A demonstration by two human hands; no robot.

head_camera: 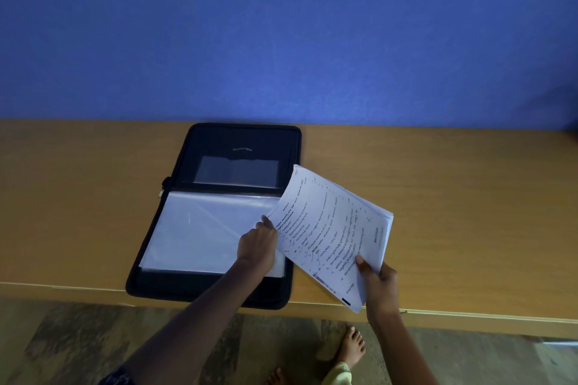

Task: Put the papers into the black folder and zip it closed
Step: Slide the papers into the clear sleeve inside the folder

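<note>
The black folder (237,141) lies open on the wooden table, its near half showing clear plastic sleeves (200,228). A stack of printed papers (331,234) hangs tilted above the folder's right edge. My right hand (380,286) grips the stack's near corner. My left hand (258,244) holds the stack's left edge, above the plastic sleeves. The zipper runs around the folder's rim and stands undone.
The wooden table (469,197) stretches left and right against a blue wall (281,25). Its front edge runs just below the folder. Bare feet (350,350) stand on the patterned floor under the table edge.
</note>
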